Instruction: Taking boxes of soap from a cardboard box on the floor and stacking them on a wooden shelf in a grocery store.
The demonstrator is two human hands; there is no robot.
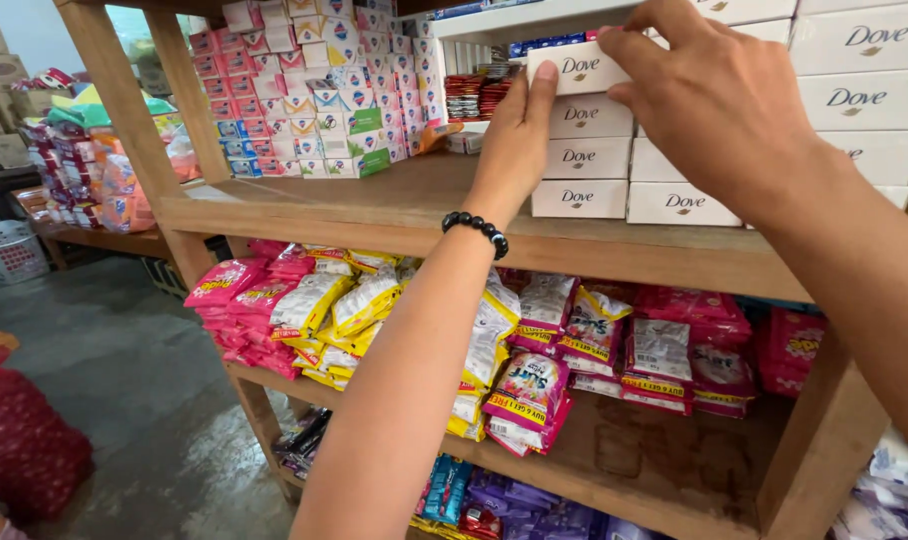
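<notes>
**Supervisor:** Report hand status.

**Operator:** I see the left hand [519,130] at upper centre of the frame, fingers extended upward, flat against the left end of the top white box [577,68]. A black bead bracelet [477,232] sits on that wrist. The right hand [719,100] is at upper right, fingers curled over the top and right side of the same box. Both hands are grasping it between them.

**Supervisor:** Location of the box?

**Operator:** It sits on top of a column of white boxes [580,155] on the upper wooden shelf [374,205], centre right of the frame. More white boxes [859,70] are stacked just beside it at far right.

**Supervisor:** Surroundings?

**Operator:** At upper centre left, a stack of small pink, blue and green soap boxes [309,90] stands on the same shelf. On the shelf below, pink and yellow sachets [304,310] lie at centre left, and white and pink sachets [594,335] at centre right. A white basket [9,250] stands at the left edge.
</notes>
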